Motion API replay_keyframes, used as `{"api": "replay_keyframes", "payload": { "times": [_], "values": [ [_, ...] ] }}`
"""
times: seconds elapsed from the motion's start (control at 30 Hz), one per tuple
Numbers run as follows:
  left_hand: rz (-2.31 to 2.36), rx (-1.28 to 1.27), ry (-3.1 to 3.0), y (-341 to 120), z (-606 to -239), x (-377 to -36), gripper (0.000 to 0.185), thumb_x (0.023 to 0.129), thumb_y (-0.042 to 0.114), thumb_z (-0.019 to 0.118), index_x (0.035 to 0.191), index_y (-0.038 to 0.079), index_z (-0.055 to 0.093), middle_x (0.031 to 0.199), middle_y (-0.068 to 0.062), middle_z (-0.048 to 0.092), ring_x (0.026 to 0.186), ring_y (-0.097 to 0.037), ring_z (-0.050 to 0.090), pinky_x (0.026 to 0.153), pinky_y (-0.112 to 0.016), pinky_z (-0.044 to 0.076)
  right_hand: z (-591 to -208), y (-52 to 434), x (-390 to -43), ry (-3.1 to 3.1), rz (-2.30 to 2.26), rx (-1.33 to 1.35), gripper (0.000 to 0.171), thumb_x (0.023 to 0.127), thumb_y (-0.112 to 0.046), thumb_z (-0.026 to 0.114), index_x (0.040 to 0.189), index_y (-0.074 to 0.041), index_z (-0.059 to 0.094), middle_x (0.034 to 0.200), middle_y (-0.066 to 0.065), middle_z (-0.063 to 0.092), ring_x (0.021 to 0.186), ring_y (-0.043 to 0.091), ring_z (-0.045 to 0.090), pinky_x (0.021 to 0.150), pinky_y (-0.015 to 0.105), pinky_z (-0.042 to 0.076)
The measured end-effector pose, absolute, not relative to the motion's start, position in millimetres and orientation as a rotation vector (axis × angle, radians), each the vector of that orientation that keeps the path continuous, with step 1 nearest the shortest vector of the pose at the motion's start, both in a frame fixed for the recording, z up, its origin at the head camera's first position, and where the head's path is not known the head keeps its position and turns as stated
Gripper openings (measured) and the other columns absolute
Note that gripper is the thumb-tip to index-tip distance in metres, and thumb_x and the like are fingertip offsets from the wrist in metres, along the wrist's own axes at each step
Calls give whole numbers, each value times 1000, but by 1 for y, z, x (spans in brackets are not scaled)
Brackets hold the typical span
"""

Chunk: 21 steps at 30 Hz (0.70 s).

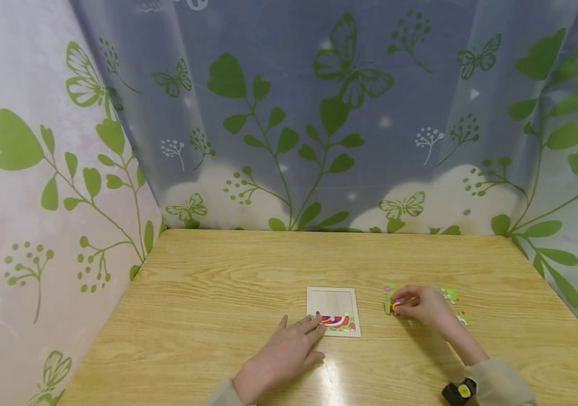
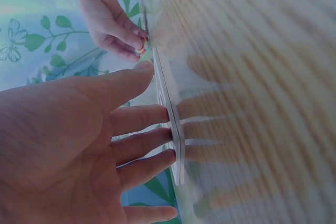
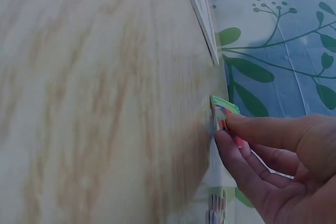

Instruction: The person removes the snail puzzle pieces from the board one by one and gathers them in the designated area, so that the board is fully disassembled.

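A square wooden puzzle board (image 1: 331, 299) lies on the table, its lower part filled with red, white and green pieces and its upper part bare. My left hand (image 1: 289, 345) rests with straight, spread fingers on the board's lower left edge; the left wrist view shows the fingertips (image 2: 167, 153) touching the rim. To the right of the board, my right hand (image 1: 423, 307) pinches a puzzle piece (image 3: 226, 109) between thumb and fingers. That piece is green with red and blue parts, tilted just over the table. Part of it is hidden by the fingers.
Loose puzzle pieces (image 1: 450, 294) lie to the right of and behind the right hand, and a green and pink piece (image 1: 388, 288) lies just beyond it. The wooden table (image 1: 228, 270) meets a patterned curtain (image 1: 289, 113) at its back edge. A black band (image 1: 458, 391) is on the right wrist.
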<state>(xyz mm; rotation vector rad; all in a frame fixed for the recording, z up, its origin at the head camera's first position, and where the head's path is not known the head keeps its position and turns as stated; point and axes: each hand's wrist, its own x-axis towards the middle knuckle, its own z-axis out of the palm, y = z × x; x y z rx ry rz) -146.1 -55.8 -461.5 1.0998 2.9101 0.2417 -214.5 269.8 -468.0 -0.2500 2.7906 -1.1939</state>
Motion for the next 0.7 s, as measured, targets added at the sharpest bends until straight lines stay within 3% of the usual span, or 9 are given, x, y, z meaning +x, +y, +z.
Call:
{"api": "replay_keyframes", "payload": {
  "times": [0.33, 0.57, 0.7],
  "values": [
    [246, 1102, 2910, -56, -462, -147, 54, 92, 42, 49, 136, 12, 45, 145, -6, 37, 132, -23, 38, 101, -60, 32, -465, 265, -216, 2928, -941, -252, 15, 76, -20, 74, 90, -16, 71, 79, -4, 68, 71, 11, 62, 62, 31, 49],
    [236, 1095, 2909, -56, -463, -147, 54, 92, 43, 49, 136, 13, 45, 145, -6, 37, 132, -22, 37, 101, -60, 32, -464, 263, -216, 2943, -901, -224, 15, 75, -21, 75, 89, -15, 71, 79, -3, 69, 68, 10, 60, 57, 28, 45],
    [247, 1089, 2906, -56, -463, -147, 54, 91, 43, 49, 137, 13, 45, 145, -6, 36, 132, -22, 37, 101, -60, 31, -461, 264, -215, 2916, -948, -202, 16, 80, -23, 71, 93, -14, 70, 85, 0, 69, 73, 13, 62, 55, 26, 46]
  ]
}}
